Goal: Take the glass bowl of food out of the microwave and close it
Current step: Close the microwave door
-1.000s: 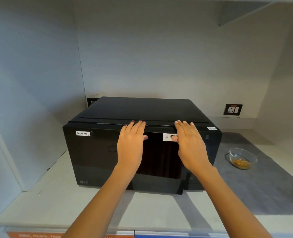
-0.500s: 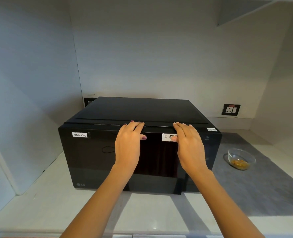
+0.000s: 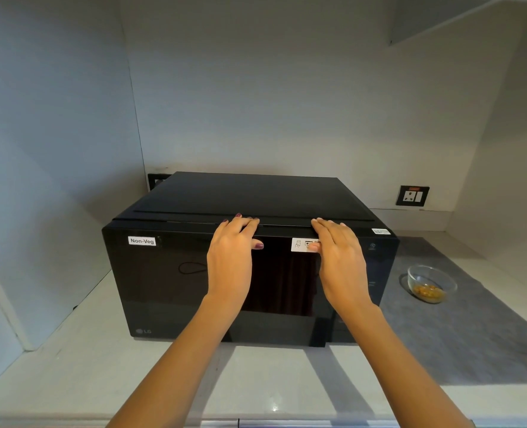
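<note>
Hands: left hand (image 3: 229, 262) and right hand (image 3: 342, 261) both flat, fingers extended, pressed on microwave (image 3: 246, 261) door top edge, holding nothing. Door closed. Bowl (image 3: 431, 284) on grey mat (image 3: 478, 329), 3 o'clock of right hand, well apart.

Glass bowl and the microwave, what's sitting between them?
Nothing: in the head view only bare grey mat separates the glass bowl from the microwave.
</note>
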### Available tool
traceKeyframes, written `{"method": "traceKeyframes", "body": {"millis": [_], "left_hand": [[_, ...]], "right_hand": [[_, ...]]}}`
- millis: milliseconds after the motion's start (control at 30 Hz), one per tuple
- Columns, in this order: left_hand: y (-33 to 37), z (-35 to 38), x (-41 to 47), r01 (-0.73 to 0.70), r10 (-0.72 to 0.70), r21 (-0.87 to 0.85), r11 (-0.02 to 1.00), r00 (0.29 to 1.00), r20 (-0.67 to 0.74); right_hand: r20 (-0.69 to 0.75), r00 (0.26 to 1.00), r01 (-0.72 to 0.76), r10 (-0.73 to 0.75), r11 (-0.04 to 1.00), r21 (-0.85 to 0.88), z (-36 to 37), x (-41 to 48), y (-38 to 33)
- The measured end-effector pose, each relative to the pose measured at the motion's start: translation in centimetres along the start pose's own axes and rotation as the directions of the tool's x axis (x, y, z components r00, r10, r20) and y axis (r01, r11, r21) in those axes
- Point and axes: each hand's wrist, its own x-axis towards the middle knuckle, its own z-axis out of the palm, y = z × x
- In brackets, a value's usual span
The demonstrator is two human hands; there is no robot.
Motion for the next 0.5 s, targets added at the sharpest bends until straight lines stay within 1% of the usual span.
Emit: {"method": "traceKeyframes", "body": {"millis": [133,233,500], "left_hand": [[-0.02,0.06,-0.04,0.006,-0.006,0.005,1.0,1.0,0.003],[-0.03,0.1,-0.01,0.012,-0.012,0.027,1.0,1.0,0.004],[-0.07,0.39,0.22,0.027,-0.027,-0.004,1.0,1.0,0.008]], "right_hand": [[0.014,1.0,-0.011,0.011,1.0,0.008,-0.06,-0.02,0.01],[-0.003,1.0,-0.013,0.013,1.0,0.029,0.01,0.04,-0.02],[-0.112,0.993,-0.026,0.037,0.995,0.093,0.8,0.23,-0.2]]}}
